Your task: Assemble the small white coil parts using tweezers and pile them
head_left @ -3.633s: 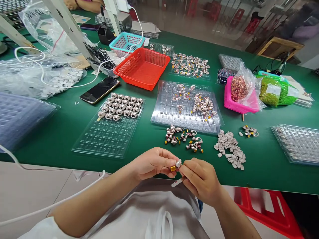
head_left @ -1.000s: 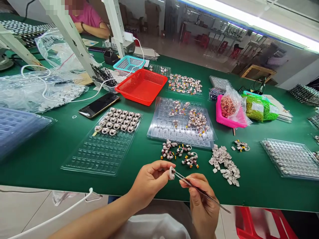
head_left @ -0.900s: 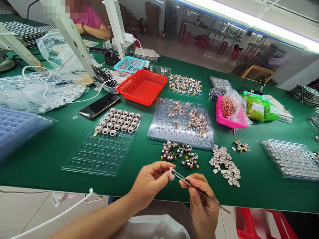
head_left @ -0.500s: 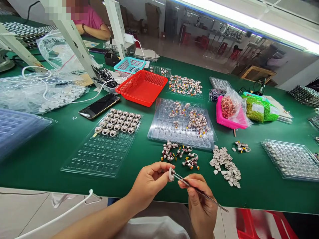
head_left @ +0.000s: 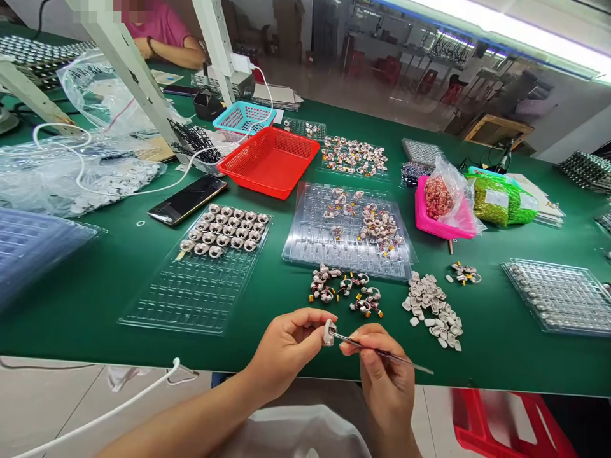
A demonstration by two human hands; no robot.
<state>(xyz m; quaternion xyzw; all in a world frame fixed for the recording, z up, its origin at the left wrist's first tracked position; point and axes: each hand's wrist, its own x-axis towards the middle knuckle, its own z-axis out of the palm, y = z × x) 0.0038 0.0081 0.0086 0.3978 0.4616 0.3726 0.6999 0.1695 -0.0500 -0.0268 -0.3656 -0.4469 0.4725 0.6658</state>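
Between thumb and fingers, my left hand (head_left: 289, 346) pinches a small white curved plastic part (head_left: 329, 333), which looks like an earphone shell. My right hand (head_left: 386, 366) is closed around metal tweezers (head_left: 367, 345), their tips at the open side of the part; I cannot make out what the tips touch inside. Just beyond my hands lie loose earphone assemblies (head_left: 346, 286) with yellow tabs. To the right is a heap of light grey plastic caps (head_left: 432, 310). A clear tray (head_left: 176, 296) on the left carries rows of rounded white pieces (head_left: 224, 230) in its far half.
Stacked clear trays (head_left: 310, 245) with more assemblies stand ahead. Around them are a red basket (head_left: 270, 162), a blue basket (head_left: 243, 116), a pink basket (head_left: 443, 222), a phone (head_left: 187, 200) and a filled tray (head_left: 563, 299). Another person's arm (head_left: 176, 52) rests at the far left.
The tweezers in my right hand have swung flatter, their rear end rising. My left hand keeps its pinch on the white part. The whole view has shifted slightly.
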